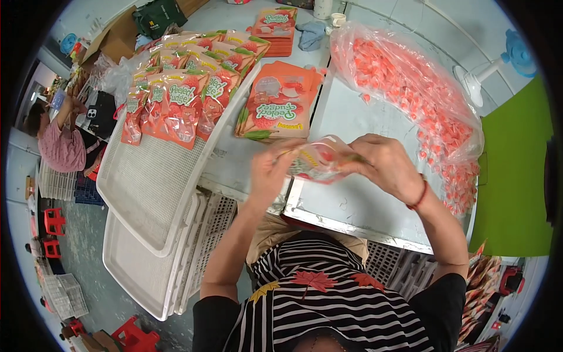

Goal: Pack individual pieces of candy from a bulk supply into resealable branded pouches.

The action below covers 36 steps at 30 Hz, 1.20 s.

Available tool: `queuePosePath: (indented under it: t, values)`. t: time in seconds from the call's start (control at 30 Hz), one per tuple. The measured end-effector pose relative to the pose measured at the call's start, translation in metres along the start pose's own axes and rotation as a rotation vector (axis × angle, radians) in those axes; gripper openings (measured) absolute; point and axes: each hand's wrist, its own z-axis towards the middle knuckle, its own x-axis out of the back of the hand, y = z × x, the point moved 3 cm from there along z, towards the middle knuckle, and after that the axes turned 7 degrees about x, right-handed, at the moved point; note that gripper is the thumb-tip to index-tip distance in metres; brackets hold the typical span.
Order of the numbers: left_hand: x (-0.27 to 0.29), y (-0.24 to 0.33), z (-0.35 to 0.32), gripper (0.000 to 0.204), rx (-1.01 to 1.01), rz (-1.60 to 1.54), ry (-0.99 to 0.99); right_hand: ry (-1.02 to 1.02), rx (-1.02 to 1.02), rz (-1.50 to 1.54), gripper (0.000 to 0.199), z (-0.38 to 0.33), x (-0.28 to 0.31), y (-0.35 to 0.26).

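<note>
A pink and red candy pouch (321,159) is stretched between my two hands above the table's front edge, slightly blurred. My left hand (271,170) pinches its left side. The right side is gripped by my right hand (388,165), which has a red string round the wrist. Just beyond the pouch lies a stack of flat pouches (275,105) with fruit pictures. To the right, small red wrapped candies (384,67) spill from a large clear plastic bag (469,114) along the table. Whether the held pouch contains anything, I cannot tell.
Filled pouches (182,97) lie in rows on a white mesh tray (149,170) at the left, above more stacked trays (138,258). Farther back are another pouch stack (275,29) and a blue cloth (312,35). A person (61,141) sits at far left; a green panel (516,170) borders the right.
</note>
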Motion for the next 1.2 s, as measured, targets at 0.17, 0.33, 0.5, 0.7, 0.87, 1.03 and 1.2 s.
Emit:
queuePosePath:
  t: [0.17,0.33,0.5,0.7,0.87,1.03,1.2]
  values:
    - [-0.017,-0.022,0.010,0.024,-0.204,-0.012,0.000,0.113,0.128,-0.068,0.020,-0.004,-0.021,-0.004]
    - [-0.011,-0.024,0.009,0.028,0.020,0.059,0.032,0.137,-0.052,-0.121,0.028,-0.016,-0.016,0.016]
    - [-0.018,-0.011,0.005,0.022,-0.149,0.084,-0.013,0.160,-0.026,-0.010,0.026,-0.001,-0.007,-0.011]
    - [-0.019,0.014,-0.002,0.021,-0.302,0.214,-0.170,0.073,-0.048,-0.061,0.023,0.001,-0.015,-0.005]
    - [-0.018,0.015,-0.008,0.014,-0.088,0.076,-0.163,0.089,0.001,0.005,0.021,0.003,-0.021,-0.005]
    - [-0.016,0.016,-0.011,0.012,-0.018,0.092,-0.103,0.033,0.078,-0.016,0.019,0.005,-0.024,-0.009]
    - [-0.019,0.015,-0.005,0.010,-0.080,0.129,-0.098,0.038,0.050,-0.045,0.018,-0.001,-0.029,-0.001]
